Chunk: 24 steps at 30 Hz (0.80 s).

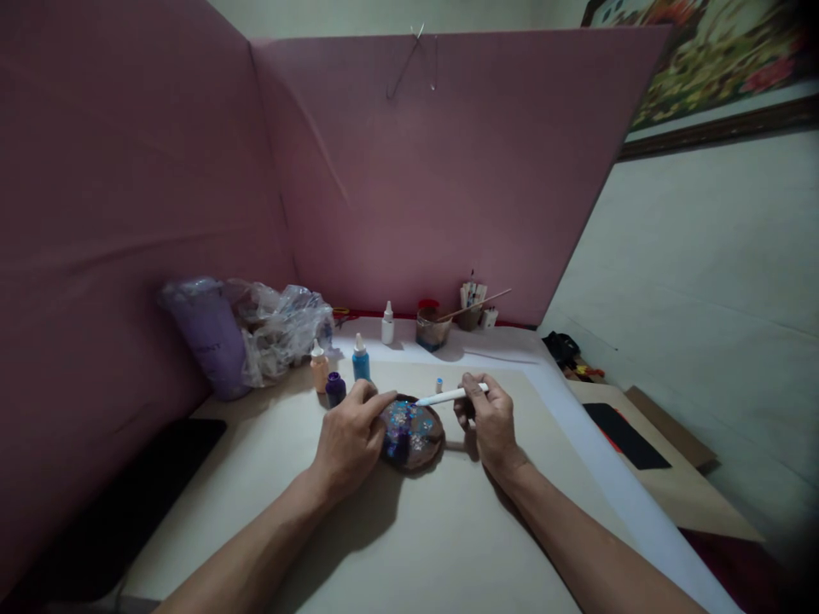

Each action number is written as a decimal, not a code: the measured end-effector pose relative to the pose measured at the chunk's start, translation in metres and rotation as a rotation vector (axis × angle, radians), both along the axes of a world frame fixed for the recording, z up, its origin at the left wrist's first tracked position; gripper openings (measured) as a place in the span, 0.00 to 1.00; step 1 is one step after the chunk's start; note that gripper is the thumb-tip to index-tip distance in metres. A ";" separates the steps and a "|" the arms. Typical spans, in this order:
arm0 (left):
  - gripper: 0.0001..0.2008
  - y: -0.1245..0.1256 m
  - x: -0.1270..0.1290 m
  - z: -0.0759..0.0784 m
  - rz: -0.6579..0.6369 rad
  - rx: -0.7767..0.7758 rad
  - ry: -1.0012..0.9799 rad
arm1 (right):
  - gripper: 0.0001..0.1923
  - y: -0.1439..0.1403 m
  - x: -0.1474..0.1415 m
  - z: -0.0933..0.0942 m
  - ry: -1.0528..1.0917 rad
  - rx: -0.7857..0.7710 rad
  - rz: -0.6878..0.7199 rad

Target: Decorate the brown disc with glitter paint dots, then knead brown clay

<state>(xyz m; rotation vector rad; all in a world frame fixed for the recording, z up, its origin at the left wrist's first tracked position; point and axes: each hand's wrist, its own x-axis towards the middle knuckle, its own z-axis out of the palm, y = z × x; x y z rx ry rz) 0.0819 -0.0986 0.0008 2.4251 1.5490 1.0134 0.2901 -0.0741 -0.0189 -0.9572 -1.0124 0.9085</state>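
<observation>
Looking down at the counter (448, 529), we see our left hand (349, 439) resting beside a small round brown disc (413, 435) that is painted with blue and pale flowers. The fingers of this hand are bent and the index finger lies on the upper left edge of the disc, probably so that it stays in place while it is painted. The disc lies flat on the paper sheet, between our two hands.

Our right hand (490, 418) pinches a white pen-like tool (451, 395) between thumb and fingers. The tool lies almost level, and its tip points left, just over the top edge of the disc; whether it touches the surface we cannot tell.

Just behind the left hand stand three small bottles, one peach (319, 367), one dark purple (334, 389) and one blue (361, 359), near enough to reach easily. A little cap (438, 385) stands alone behind the disc. Further back are a white bottle (387, 324), a jar (432, 328) and a cup of sticks (472, 309). A crumpled plastic bag (275, 328) is pushed to the left, against the pink board (415, 170).
</observation>
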 end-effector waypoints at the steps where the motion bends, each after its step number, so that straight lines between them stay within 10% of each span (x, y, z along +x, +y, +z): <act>1: 0.21 0.000 0.001 0.000 -0.038 0.008 -0.003 | 0.17 0.000 0.000 0.000 0.003 -0.001 0.006; 24: 0.19 -0.001 0.004 0.000 -0.122 -0.018 -0.051 | 0.19 0.000 -0.001 0.001 0.059 -0.035 -0.005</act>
